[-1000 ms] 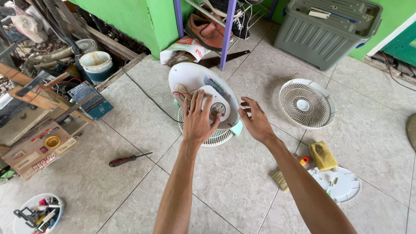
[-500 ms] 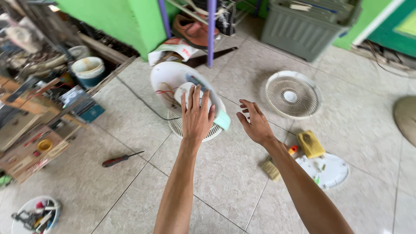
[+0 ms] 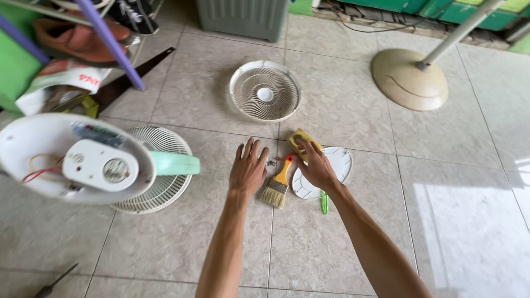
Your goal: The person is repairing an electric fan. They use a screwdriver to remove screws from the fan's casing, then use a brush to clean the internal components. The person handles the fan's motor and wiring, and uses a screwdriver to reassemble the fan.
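Our left hand at frame centre, fingers spread, empty, above bare tile, our right hand just right of it, fingers closing over a yellow sponge by the round white plate, paintbrush between our hands, fan motor housing at left.

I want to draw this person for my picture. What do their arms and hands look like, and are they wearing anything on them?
Both arms are bare from the bottom of the picture up to the fingers: no sleeves, no gloves. The left hand and the right hand show no rings, watch or bracelet that I can see. The arms are long and slim.
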